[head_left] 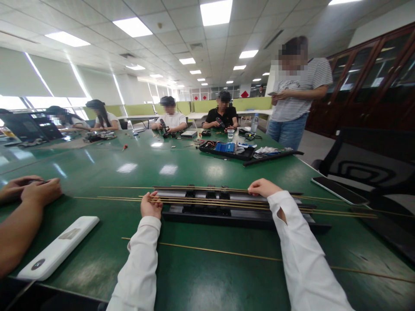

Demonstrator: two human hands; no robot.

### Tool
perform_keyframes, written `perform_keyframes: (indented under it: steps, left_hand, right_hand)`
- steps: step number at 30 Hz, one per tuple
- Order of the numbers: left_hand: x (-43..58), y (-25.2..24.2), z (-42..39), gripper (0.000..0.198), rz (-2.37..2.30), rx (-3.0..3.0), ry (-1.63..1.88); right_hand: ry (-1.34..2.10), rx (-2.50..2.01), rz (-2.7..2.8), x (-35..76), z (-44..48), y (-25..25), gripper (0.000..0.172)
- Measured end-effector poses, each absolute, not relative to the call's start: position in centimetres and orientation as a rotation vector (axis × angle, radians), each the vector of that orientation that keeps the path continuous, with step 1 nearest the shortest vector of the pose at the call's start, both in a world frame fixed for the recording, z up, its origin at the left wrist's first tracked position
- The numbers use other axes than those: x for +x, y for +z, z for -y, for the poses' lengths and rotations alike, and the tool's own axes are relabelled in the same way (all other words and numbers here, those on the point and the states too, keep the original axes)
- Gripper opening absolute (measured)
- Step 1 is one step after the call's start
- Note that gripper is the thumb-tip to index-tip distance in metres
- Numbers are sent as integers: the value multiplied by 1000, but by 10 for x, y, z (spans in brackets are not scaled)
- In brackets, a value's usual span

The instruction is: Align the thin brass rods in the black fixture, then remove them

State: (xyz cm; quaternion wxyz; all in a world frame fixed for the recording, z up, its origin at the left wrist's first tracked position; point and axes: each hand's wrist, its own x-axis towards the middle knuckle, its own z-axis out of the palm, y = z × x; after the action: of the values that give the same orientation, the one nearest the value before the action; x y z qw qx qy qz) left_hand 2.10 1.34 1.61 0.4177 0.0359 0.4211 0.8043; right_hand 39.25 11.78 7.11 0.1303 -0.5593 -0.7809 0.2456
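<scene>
A bundle of thin brass rods [207, 199] is laid across a black rail [227, 216] on the green table [181, 164], directly ahead of the person, with the long axis running left to right across the view. The left hand [151, 206] is set on the rods near the rail's left end, fingers curled over them. The right hand [264, 188] is placed on the far rods further along, so the hands are kept well apart along one line. Whether either hand is clamped on a rod cannot be told. A single loose rod [210, 249] is seen nearer the body, untouched. A white device [58, 252] and a co-worker's hands [32, 190] are found to the left.
</scene>
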Motion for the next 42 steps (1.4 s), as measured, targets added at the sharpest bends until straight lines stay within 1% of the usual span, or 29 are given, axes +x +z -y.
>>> perform_keyframes:
  steps: [6,15,20,24,30,42]
  left_hand:
    - [21,15,-14,18,-1058,100,2021]
    - [24,16,-13,17,-1078,100,2026]
    - [26,17,-12,17,-1081,97,2027]
    - [27,19,-12,16,-1072,91,2024]
    - [27,19,-11,15,-1051,101,2029]
    - [23,17,-12,15,-1060,98,2032]
  right_hand:
    - [508,-1732,2220,384,-109,82,22]
    - [501,-1528,2330,361,-104,81,23]
    - [503,-1435,2330,353,-104,75,20]
    - [494,-1445,2330,353,-105,72,17]
    - [491,-1460,2353,354,-106,73,18]
    - [597,-1559,2290,377,-114,72,18]
